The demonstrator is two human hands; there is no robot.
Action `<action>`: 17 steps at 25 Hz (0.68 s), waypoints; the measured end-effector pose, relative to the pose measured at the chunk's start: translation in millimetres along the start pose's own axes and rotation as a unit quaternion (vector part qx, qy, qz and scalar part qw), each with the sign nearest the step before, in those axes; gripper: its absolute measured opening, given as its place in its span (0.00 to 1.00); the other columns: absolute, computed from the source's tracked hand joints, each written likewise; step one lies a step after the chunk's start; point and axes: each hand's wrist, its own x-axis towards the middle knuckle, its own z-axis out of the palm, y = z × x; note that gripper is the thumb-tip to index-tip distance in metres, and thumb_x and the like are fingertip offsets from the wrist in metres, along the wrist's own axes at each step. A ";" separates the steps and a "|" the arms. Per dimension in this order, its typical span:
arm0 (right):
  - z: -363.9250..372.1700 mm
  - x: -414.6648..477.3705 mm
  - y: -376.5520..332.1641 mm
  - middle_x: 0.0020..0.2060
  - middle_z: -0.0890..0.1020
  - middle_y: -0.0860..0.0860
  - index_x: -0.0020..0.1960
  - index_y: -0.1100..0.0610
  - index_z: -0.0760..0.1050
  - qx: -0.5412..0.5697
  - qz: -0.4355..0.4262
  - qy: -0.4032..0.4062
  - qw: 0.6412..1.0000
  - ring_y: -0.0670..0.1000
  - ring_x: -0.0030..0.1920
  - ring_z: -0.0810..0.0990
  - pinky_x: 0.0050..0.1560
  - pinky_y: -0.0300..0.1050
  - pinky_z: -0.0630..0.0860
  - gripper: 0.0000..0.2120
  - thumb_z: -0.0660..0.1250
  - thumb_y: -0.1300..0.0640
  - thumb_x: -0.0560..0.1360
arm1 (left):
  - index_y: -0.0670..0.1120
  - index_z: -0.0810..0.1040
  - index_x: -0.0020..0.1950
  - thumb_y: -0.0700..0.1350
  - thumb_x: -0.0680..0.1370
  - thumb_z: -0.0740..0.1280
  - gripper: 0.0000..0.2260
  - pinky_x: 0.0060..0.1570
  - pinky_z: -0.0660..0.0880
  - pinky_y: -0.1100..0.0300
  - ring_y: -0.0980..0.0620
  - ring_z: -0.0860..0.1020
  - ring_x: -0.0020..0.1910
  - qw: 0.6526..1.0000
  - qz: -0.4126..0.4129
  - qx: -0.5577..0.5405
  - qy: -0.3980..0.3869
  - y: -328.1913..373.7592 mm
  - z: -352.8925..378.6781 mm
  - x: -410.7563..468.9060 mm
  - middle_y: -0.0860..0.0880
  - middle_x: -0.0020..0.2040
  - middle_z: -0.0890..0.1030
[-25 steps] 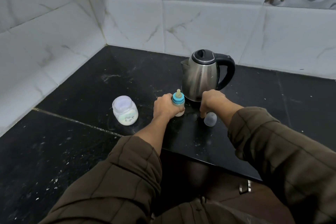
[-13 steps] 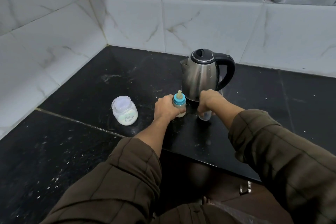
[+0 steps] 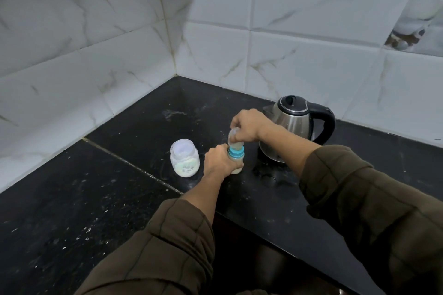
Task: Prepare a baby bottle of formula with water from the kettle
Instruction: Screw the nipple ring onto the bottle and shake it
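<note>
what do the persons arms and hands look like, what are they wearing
Both arms are in dark olive-brown quilted jacket sleeves with stitched seams forming padded panels: left sleeve, right sleeve. The cuffs sit partway up the forearms, leaving the wrists uncovered. The left hand and right hand are bare: no gloves, and no rings, watch or bracelets that I can see.

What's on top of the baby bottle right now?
The right hand holds a clear cap over the baby bottle's blue collar. The teat underneath is hidden by cap and fingers.
</note>
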 end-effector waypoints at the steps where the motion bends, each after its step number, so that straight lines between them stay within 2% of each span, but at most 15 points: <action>1: 5.1 3.8 -2.4 0.49 0.85 0.50 0.54 0.49 0.85 -0.014 -0.006 -0.006 1.000 0.53 0.49 0.83 0.47 0.46 0.80 0.16 0.76 0.47 0.68 | 0.49 0.82 0.57 0.55 0.68 0.79 0.21 0.51 0.78 0.54 0.50 0.82 0.48 1.000 -0.005 -0.003 0.002 -1.5 -0.9 0.6 0.51 0.49 0.85; 4: 15.6 11.0 -5.4 0.48 0.85 0.51 0.54 0.51 0.85 -0.049 -0.011 -0.022 0.999 0.54 0.49 0.83 0.47 0.47 0.81 0.15 0.76 0.48 0.69 | 0.49 0.81 0.54 0.56 0.68 0.78 0.20 0.47 0.77 0.56 0.52 0.80 0.45 1.000 -0.023 -0.009 0.004 -5.7 -1.3 2.6 0.51 0.47 0.85; 8: 23.4 16.2 -6.5 0.47 0.86 0.51 0.52 0.51 0.86 -0.071 -0.019 -0.045 0.996 0.55 0.47 0.84 0.50 0.51 0.84 0.15 0.75 0.47 0.68 | 0.51 0.82 0.51 0.58 0.65 0.77 0.19 0.47 0.80 0.54 0.50 0.82 0.46 1.000 -0.030 -0.006 0.004 -6.6 -0.9 3.8 0.52 0.45 0.85; 12: 24.3 22.1 -5.0 0.47 0.86 0.51 0.52 0.52 0.86 -0.085 -0.032 -0.043 0.995 0.55 0.47 0.84 0.50 0.51 0.84 0.16 0.77 0.46 0.68 | 0.51 0.81 0.48 0.59 0.64 0.76 0.18 0.45 0.79 0.54 0.48 0.82 0.45 0.999 -0.031 -0.001 0.007 -9.1 1.0 7.2 0.52 0.43 0.84; 17: 31.4 25.3 -4.5 0.49 0.84 0.53 0.57 0.55 0.83 -0.099 -0.041 -0.018 0.994 0.56 0.48 0.83 0.47 0.48 0.81 0.20 0.78 0.47 0.69 | 0.51 0.81 0.49 0.58 0.65 0.78 0.18 0.43 0.74 0.58 0.51 0.81 0.44 1.000 -0.030 0.000 0.010 -12.1 3.3 11.2 0.54 0.43 0.84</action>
